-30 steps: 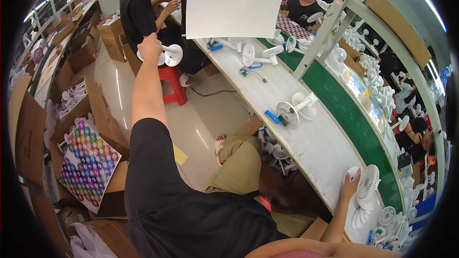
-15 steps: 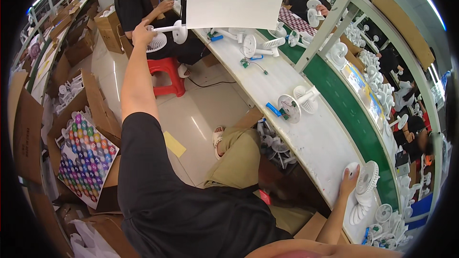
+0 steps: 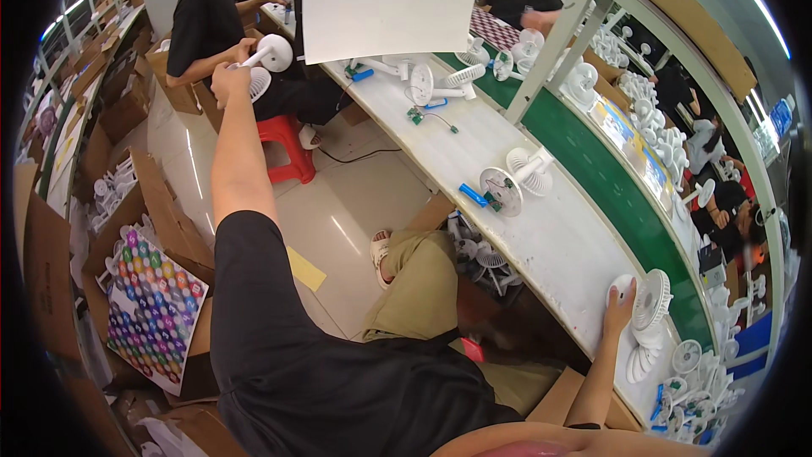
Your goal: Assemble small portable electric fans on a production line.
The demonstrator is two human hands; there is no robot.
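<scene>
- Fingers of the left hand are curled closed around the slim handle of a white fan, raised above the floor near a seated co-worker; its smooth disc and ribbed grille show just beyond the fist.
- Fingers of the right hand lie partly spread over a white rounded piece on the table; how firmly they grip cannot be told.
- At far left, an open cardboard box holds white fan parts, with a sheet of coloured dots leaning across its near side.
- Behind the raised fan, the co-worker in black sits on a red stool.
- On the floor, right of the left forearm, lies a yellow sheet.
- A white panel stands upright over the far end of the white table.
- Along the tabletop come a small green circuit board, a blue cylinder, and an opened disc with wiring beside a ribbed fan head.
- A green belt curves along the table's far side.
- Just right of the right hand stands a round grille; beyond, white parts lie heaped.
</scene>
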